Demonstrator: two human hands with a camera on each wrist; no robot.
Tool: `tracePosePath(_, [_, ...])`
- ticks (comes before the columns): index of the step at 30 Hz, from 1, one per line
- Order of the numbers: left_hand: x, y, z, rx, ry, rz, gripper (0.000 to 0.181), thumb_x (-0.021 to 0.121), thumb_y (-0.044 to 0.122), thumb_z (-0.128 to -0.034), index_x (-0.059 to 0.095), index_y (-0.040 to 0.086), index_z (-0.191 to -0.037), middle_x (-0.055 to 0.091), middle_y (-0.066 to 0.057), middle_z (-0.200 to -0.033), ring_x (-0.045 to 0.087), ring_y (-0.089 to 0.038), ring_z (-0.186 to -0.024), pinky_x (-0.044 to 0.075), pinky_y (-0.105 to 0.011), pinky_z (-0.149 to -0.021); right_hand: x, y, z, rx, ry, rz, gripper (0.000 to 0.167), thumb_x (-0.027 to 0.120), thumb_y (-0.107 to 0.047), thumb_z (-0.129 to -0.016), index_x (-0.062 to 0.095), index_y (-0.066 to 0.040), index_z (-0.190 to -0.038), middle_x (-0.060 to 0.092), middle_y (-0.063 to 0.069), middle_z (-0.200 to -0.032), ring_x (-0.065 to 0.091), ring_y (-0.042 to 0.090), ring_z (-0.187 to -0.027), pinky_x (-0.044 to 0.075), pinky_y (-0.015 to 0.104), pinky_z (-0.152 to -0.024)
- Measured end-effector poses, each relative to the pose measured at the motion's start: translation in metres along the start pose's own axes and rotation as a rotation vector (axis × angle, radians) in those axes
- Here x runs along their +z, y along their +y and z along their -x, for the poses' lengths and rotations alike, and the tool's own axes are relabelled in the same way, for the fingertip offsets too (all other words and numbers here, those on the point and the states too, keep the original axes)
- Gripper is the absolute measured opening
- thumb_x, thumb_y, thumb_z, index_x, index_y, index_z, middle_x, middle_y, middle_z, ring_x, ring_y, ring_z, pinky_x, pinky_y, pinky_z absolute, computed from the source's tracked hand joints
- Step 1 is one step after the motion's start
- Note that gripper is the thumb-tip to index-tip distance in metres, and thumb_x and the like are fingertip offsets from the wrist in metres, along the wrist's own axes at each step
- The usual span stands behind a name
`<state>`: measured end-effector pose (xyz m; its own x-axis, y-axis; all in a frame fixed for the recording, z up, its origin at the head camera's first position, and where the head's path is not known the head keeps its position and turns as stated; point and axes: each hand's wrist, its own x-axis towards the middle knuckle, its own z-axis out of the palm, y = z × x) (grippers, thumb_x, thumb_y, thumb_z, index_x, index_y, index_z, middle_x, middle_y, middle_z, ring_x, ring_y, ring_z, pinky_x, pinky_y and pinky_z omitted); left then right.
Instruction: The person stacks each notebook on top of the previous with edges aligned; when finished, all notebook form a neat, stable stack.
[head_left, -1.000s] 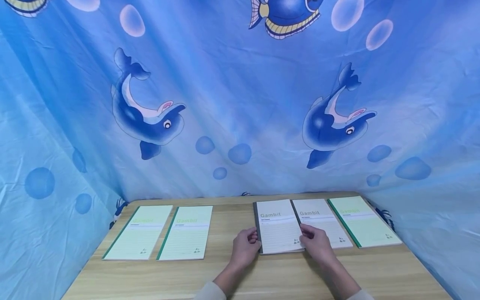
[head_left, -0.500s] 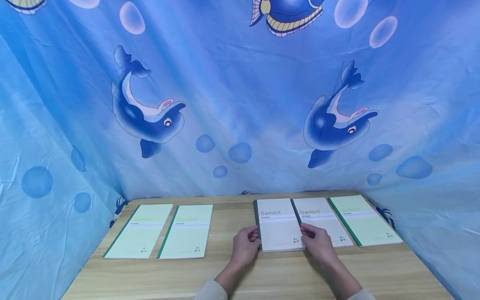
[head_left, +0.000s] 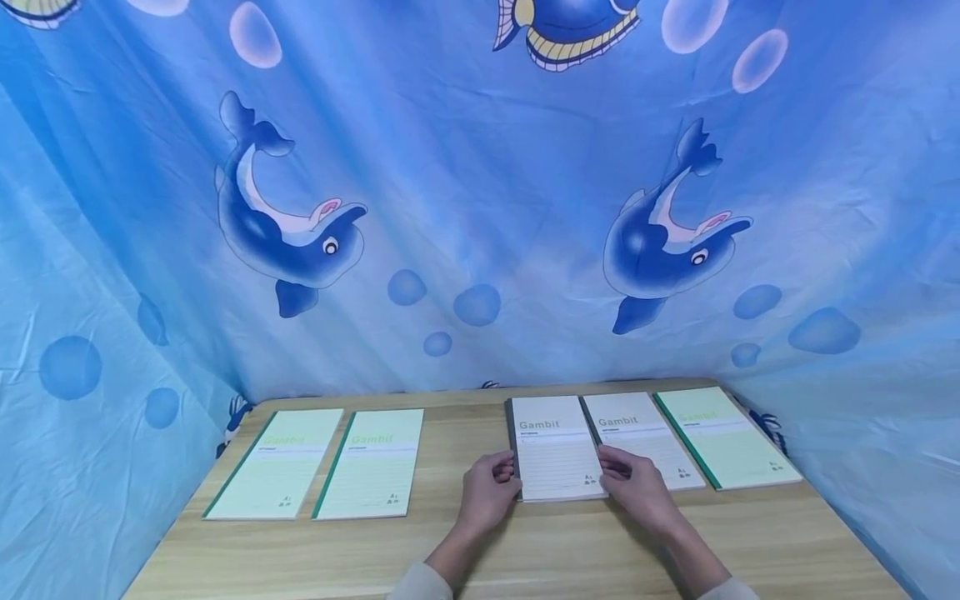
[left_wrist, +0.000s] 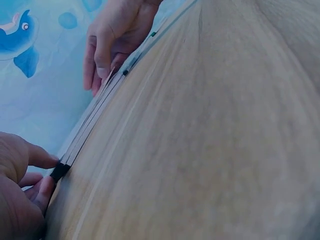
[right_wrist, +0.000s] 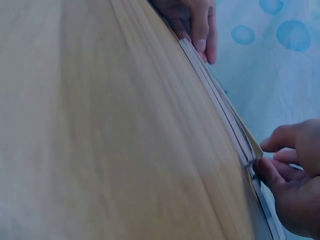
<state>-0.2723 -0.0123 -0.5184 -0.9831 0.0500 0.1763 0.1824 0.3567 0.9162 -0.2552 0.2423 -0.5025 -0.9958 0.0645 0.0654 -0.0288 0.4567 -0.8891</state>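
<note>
A white "Gambit" notebook (head_left: 557, 458) with a dark spine lies right of the table's middle. My left hand (head_left: 489, 492) holds its spine edge near the lower left corner; the left wrist view shows thumb and fingers at the black spine end (left_wrist: 60, 171). On the opposite edge, my right hand (head_left: 637, 487) pinches the lower right corner, where the right wrist view shows the cover slightly lifted from the page edges (right_wrist: 220, 105). From the side, the held thickness appears layered; whether it is more than one notebook I cannot tell. A second dark-spined notebook (head_left: 637, 429) lies against it, partly behind my right hand.
A green-spined notebook (head_left: 723, 442) lies at the far right. Two more, a left one (head_left: 273, 467) and its neighbour (head_left: 367, 467), lie on the left side of the wooden table (head_left: 300, 558). A blue dolphin-print curtain (head_left: 450, 167) hangs behind and beside the table.
The held notebook's lower edge has shifted slightly away from me, nearer in line with its neighbour. Both hands keep their hold. The head view has tilted slightly.
</note>
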Motion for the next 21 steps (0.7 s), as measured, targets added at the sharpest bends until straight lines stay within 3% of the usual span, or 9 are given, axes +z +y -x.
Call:
tracePosePath(10, [0.001, 0.0, 0.0, 0.019, 0.011, -0.008, 0.046, 0.071, -0.009, -0.0817, 0.066, -0.01, -0.127, 0.071, -0.016, -0.11, 0.069, -0.02, -0.098, 0.061, -0.025, -0.084, -0.001, 0.012, -0.005, -0.062, -0.021, 0.013, 0.055, 0.071, 0.007, -0.087, 0.059, 0.003, -0.14, 0.072, 0.018, -0.126, 0.071, 0.03, -0.117, 0.06, 0.023, -0.093])
tracePosePath(21, [0.001, -0.001, 0.002, 0.024, 0.012, -0.015, 0.046, 0.072, -0.007, -0.0808, 0.067, -0.009, -0.127, 0.07, -0.015, -0.11, 0.068, -0.019, -0.098, 0.061, -0.026, -0.085, 0.001, 0.013, -0.003, -0.088, -0.026, 0.0, 0.056, 0.07, 0.01, -0.087, 0.058, 0.004, -0.141, 0.071, 0.02, -0.127, 0.069, 0.032, -0.119, 0.06, 0.021, -0.093])
